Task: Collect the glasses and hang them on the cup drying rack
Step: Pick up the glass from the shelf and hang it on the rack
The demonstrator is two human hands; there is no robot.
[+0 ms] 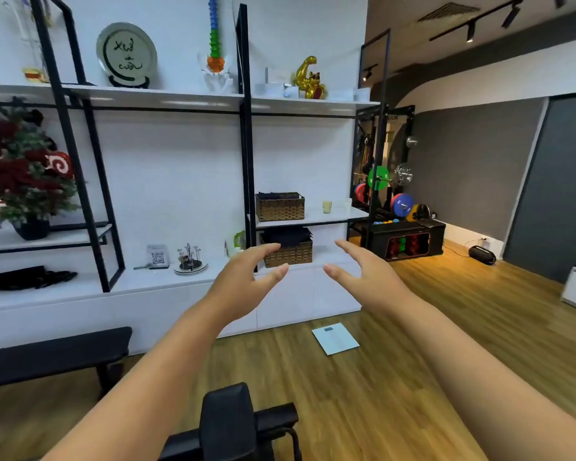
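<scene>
A metal cup drying rack (190, 259) with bare prongs stands on a round plate on the low white counter (167, 281), left of centre. A yellowish glass (327, 206) and a pale clear glass (348, 203) sit on the middle white shelf (343, 215) to the right, beside a wicker basket. My left hand (243, 284) and my right hand (363, 274) are both stretched forward in mid-air, fingers spread, holding nothing, still well short of the shelving.
Two wicker baskets (280, 206) (288, 252) hold dark cloth. A QR code stand (157, 257) is next to the rack. A black bench (54, 354) and a black chair (233, 424) stand close in front. A white scale (335, 338) lies on the wooden floor. Gym weights (401, 204) stand at right.
</scene>
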